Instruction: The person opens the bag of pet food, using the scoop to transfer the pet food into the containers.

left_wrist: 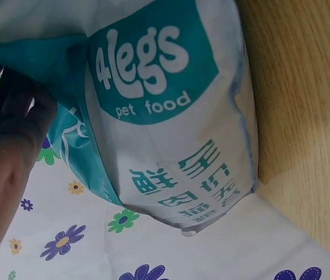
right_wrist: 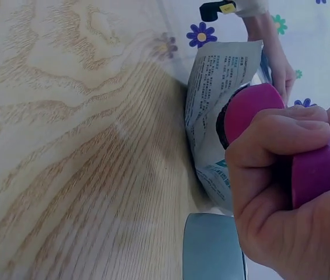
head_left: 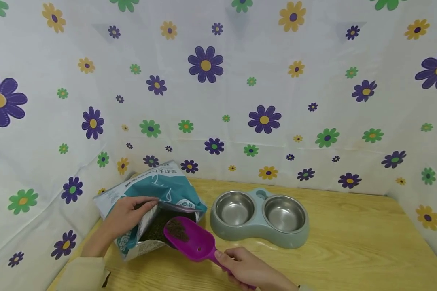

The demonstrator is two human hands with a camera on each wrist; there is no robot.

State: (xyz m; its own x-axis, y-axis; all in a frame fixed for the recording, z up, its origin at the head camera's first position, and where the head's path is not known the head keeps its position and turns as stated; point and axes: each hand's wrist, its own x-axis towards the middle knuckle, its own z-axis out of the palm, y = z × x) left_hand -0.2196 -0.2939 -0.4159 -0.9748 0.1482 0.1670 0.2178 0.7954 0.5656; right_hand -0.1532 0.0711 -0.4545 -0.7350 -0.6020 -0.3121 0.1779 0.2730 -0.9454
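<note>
A teal and white pet food bag [head_left: 167,186] leans at the left with its mouth open and dark brown kibble [head_left: 154,230] inside. My left hand [head_left: 125,214] holds the rim of that mouth between thumb and fingers; part of the grip is dark in the left wrist view. The handle of a magenta scoop [head_left: 200,242] is gripped in my right hand [head_left: 249,268]. The scoop's tip lies at the bag's mouth, with a small heap of kibble near its front. "4Legs pet food" is printed on the bag's side [left_wrist: 165,128] in the left wrist view.
Right of the bag stands a blue-grey double feeder [head_left: 258,226] with two bare steel bowls [head_left: 234,208]. All stand on a wood-grain table [head_left: 368,242]. A white flowered sheet [head_left: 233,101] hangs behind and along both sides.
</note>
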